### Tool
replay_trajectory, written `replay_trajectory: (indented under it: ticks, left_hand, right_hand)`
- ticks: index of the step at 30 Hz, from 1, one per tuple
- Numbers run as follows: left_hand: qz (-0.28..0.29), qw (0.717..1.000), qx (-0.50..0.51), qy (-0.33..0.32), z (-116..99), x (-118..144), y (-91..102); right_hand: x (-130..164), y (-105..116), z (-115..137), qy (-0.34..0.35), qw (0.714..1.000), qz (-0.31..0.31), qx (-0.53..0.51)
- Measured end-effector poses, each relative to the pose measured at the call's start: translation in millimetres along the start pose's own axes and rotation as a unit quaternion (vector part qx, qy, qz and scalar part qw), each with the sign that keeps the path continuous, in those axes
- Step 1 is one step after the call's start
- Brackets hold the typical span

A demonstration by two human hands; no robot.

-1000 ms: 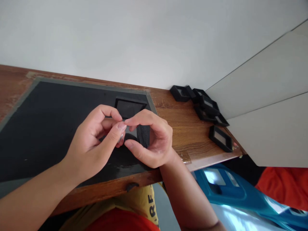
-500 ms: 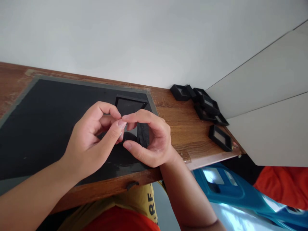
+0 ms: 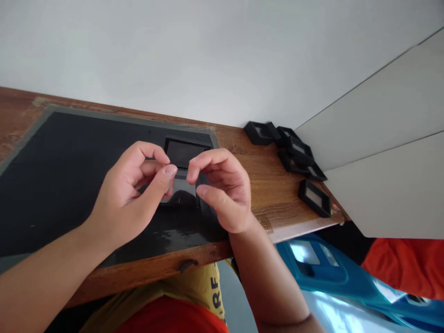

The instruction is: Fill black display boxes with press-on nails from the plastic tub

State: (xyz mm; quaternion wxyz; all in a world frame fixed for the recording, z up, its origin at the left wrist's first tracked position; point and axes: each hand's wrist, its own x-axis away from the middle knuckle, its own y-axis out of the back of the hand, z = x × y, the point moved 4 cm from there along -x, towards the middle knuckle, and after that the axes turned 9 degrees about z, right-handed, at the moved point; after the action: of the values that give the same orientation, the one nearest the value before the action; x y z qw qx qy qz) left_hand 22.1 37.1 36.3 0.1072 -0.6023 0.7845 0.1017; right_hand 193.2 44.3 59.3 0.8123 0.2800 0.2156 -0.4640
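Head view: left hand (image 3: 130, 199), thumb and forefinger nearly meeting, can't tell if pinching anything; right hand (image 3: 227, 194), fingers parted; glossy black case (image 3: 183, 156) mid-frame beyond, best touched edges-only, wrists steady.

Small workshop or assembly corner, by the look of it; exact trade can't be told. Cues: wood-grain bench (image 3: 267, 185) set against plain pale wall (image 3: 166, 60), top scuffed, front edge worn. Dark work mat (image 3: 76, 171) covers much of it, greyish border strip (image 3: 138, 122) round it; shiny tape patch (image 3: 266, 225) near front edge. Black framed piece (image 3: 185, 153) on the mat. Several similar black open boxes (image 3: 300, 151) heaped at the bench's right end, 1 just apart: repeated parts, not household clutter. Pale panels (image 3: 391, 180) close off right side. Below: blue plastic piece (image 3: 324, 277), seat-like, red-orange cloth (image 3: 409, 266) beside it.
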Motion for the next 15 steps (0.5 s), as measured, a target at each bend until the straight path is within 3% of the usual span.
replay_trajectory:
  ticks: [4, 9, 15]
  left_hand:
    - [-0.023, 0.999, -0.007, 0.022, 9, -6, 5.0]
    - [-0.061, 0.996, -0.038, 0.046, 26, -14, 13.5]
    - [-0.042, 0.995, -0.060, 0.061, 41, -20, 18.6]
  right_hand:
    - [0, 6, -8, -0.024, 0.998, -0.041, -0.030]
    - [-3, 6, -12, -0.031, 0.998, -0.046, -0.038]
    - [-6, 6, -12, -0.023, 0.997, -0.048, -0.049]
